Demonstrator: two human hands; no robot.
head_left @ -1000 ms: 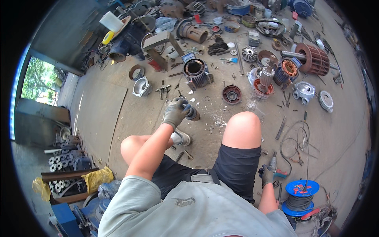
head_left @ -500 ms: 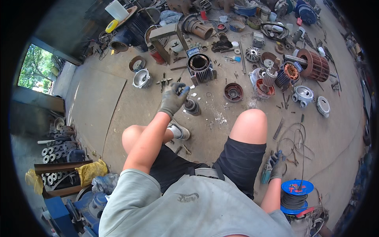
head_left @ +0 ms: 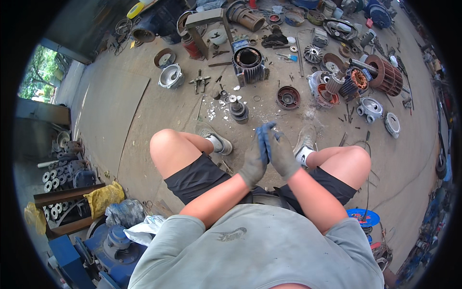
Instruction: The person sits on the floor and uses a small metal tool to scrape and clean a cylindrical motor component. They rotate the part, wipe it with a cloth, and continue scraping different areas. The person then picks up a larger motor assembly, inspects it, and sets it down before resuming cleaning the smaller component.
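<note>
The left hand (head_left: 256,156) and right hand (head_left: 283,155) wear matt grey fabric gloves (head_left: 249,169), blue and smoother-looking at the fingers. Soft, dull cloth makes up the grey shirt (head_left: 260,248) and dark shorts (head_left: 185,174). The stepped shaft part (head_left: 239,114) is dark, grimy metal with a brighter top. Dusty, matt concrete forms the floor (head_left: 178,113). The finned motor housing (head_left: 251,74) is dull metal; the bowl-shaped end cover (head_left: 171,84), pale bare metal. Rough brown rust coats the slotted drum (head_left: 385,77). The cable reel (head_left: 368,219) looks like smooth blue plastic, the yellow bag (head_left: 107,197) like crinkled plastic film.
</note>
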